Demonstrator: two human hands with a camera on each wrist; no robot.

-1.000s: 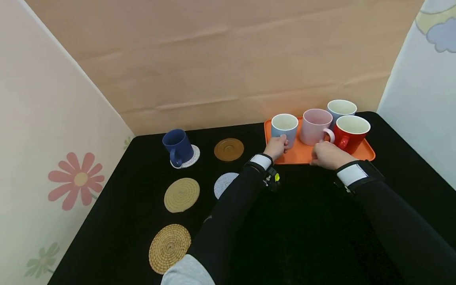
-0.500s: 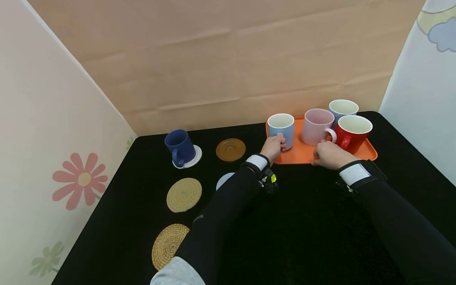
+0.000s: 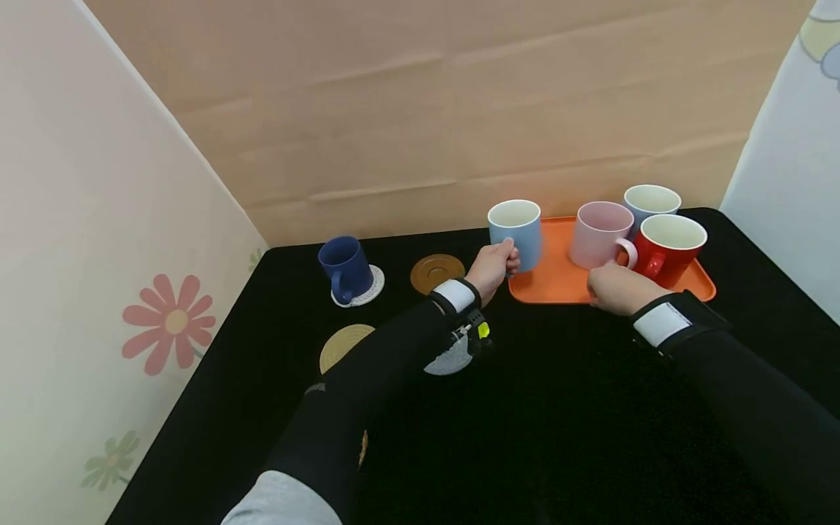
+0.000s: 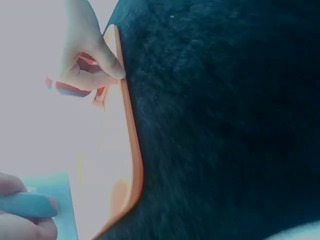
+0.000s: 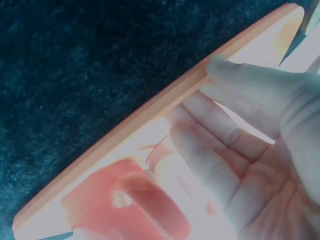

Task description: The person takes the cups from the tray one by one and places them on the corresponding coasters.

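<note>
With fingers and thumb closed on its handle, my left hand (image 3: 495, 266) holds a light blue mug (image 3: 525, 240). That mug is upright over the left end of the orange tray (image 3: 553, 289); its blue handle (image 4: 30, 204) shows between my fingers in the left wrist view. My right hand (image 3: 620, 289) pinches the tray's near edge, the thumb (image 5: 235, 75) lying along the rim in the right wrist view. On the tray stand a pink mug (image 3: 596, 240), a red mug (image 3: 672, 255) and another pale blue mug (image 3: 650, 200) behind them.
A navy mug (image 3: 351, 266) stands on a white coaster (image 3: 377, 283) at the back left. Between it and the tray lies a brown coaster (image 3: 433, 274). My left forearm partly covers a straw coaster (image 3: 340, 345) and a pale grey coaster (image 3: 449, 360). Paper backs the table.
My left hand has raised the light blue mug and moved it left, toward the tray's left end. The right hand stays at the tray edge. The head view has shifted slightly.
</note>
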